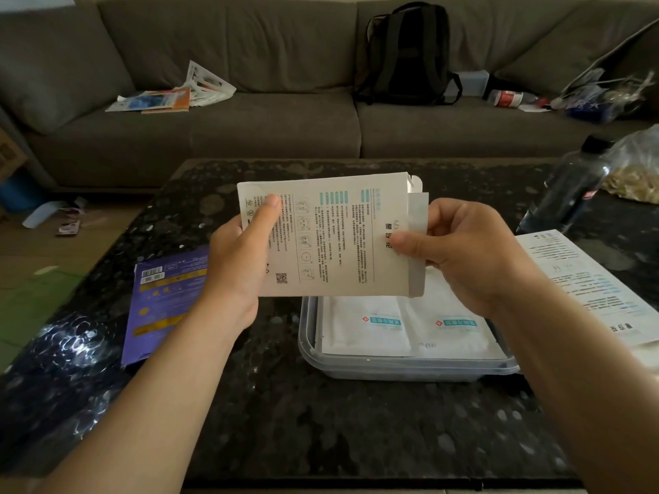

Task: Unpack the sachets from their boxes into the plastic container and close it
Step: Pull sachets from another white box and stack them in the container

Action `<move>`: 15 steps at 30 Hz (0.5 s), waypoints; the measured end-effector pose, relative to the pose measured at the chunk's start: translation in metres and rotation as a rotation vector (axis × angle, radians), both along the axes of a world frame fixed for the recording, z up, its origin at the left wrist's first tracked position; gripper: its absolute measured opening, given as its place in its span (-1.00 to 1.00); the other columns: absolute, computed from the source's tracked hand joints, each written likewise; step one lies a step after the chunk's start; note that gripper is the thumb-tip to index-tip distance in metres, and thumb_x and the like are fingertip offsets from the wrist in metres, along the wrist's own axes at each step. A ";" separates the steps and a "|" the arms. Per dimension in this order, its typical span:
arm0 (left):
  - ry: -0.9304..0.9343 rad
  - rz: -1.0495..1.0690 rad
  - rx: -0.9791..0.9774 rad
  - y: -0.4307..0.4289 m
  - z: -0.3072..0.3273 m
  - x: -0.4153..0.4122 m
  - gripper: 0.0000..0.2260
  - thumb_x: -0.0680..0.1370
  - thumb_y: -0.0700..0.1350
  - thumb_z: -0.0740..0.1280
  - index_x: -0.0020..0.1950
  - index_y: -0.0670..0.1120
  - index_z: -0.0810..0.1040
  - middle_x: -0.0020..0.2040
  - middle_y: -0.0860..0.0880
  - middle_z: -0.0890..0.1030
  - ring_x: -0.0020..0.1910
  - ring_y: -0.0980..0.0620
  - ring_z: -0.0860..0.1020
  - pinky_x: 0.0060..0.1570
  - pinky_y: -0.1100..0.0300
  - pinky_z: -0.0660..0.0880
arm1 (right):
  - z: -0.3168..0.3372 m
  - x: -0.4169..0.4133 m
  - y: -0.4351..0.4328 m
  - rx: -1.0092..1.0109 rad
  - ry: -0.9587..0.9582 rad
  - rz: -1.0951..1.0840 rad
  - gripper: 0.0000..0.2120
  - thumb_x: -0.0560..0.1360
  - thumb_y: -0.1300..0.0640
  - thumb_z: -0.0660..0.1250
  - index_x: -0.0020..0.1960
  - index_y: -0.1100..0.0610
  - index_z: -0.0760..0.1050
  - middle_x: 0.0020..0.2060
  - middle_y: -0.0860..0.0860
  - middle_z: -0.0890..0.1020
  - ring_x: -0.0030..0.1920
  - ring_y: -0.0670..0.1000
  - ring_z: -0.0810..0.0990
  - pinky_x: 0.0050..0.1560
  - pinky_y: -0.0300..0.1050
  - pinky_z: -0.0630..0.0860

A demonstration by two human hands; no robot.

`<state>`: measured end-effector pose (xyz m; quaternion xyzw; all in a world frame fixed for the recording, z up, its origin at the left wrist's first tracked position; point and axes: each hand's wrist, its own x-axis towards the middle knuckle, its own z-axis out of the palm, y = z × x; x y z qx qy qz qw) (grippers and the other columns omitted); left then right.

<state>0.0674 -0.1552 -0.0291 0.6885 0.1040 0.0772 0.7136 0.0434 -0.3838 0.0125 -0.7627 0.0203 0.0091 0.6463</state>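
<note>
I hold a flat white printed box [331, 237] above the table, its open flap end to the right. My left hand [242, 251] grips its left end, thumb on the printed face. My right hand [460, 251] pinches the box's right end at the flap. Below it sits a clear plastic container [403, 369] with white sachets [367, 329] lying flat inside. No lid is in view. A second white box [585, 279] lies flat at the right. A purple box [164, 301] lies flat at the left.
The dark speckled table [321, 422] also carries a dark plastic bottle [570, 187] and a clear bag of food [638, 169] at the far right. Behind is a grey sofa [249, 130] with a black backpack [406, 55], papers and clutter.
</note>
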 end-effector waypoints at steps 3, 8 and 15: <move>0.003 -0.003 0.002 0.001 0.000 0.001 -0.72 0.67 0.19 0.29 0.12 0.04 0.68 0.01 0.11 0.76 0.02 0.04 0.72 -0.06 0.04 0.60 | -0.002 0.001 -0.003 0.113 0.031 0.012 -0.65 0.21 0.14 0.51 -0.24 0.22 0.35 -0.06 0.05 0.74 0.01 0.10 0.73 -0.03 0.10 0.69; 0.038 0.044 -0.024 0.006 0.002 0.002 -0.74 0.66 0.20 0.31 0.07 0.08 0.69 -0.02 0.12 0.77 -0.01 0.05 0.72 -0.11 0.04 0.59 | 0.001 0.001 -0.016 0.239 0.087 0.007 -0.73 0.41 0.12 0.44 -0.12 0.25 0.40 -0.03 0.08 0.74 0.03 0.13 0.72 -0.06 0.12 0.68; 0.042 0.043 -0.019 0.003 0.002 0.000 -0.72 0.66 0.20 0.30 0.09 0.06 0.70 -0.03 0.12 0.77 -0.04 0.07 0.72 -0.14 0.06 0.58 | 0.006 -0.011 -0.023 0.151 0.085 0.047 -0.61 0.33 0.13 0.47 0.16 0.09 0.61 0.02 0.06 0.73 0.05 0.13 0.72 0.03 0.24 0.65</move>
